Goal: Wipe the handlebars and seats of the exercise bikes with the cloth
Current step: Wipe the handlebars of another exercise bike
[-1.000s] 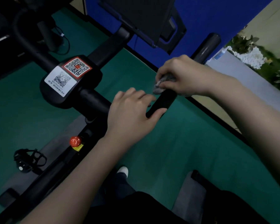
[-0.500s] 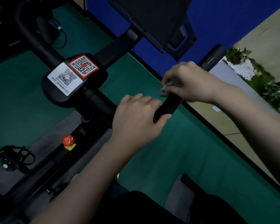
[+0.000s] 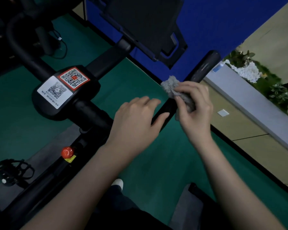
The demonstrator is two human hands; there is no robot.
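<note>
The bike's black right handlebar grip (image 3: 204,67) runs diagonally from the centre to the upper right. My right hand (image 3: 195,105) holds a crumpled grey cloth (image 3: 171,86) bunched in its fingers, just beside the bar, with the cloth's end sticking up to the left. My left hand (image 3: 138,120) grips the lower part of the same bar, thumb under it and fingers over the top. The handlebar hub (image 3: 65,93) with two QR-code stickers sits to the left. No seat is in view.
A dark console screen (image 3: 148,25) hangs above the bars in front of a blue wall. A red knob (image 3: 67,152) sits on the frame and a pedal (image 3: 12,171) lies at lower left. Green floor lies below; a grey ledge with plants (image 3: 256,77) runs on the right.
My right hand has come off the top of the bar and turned to its right side, so the cloth now shows bunched in its fingers. My left hand keeps its hold.
</note>
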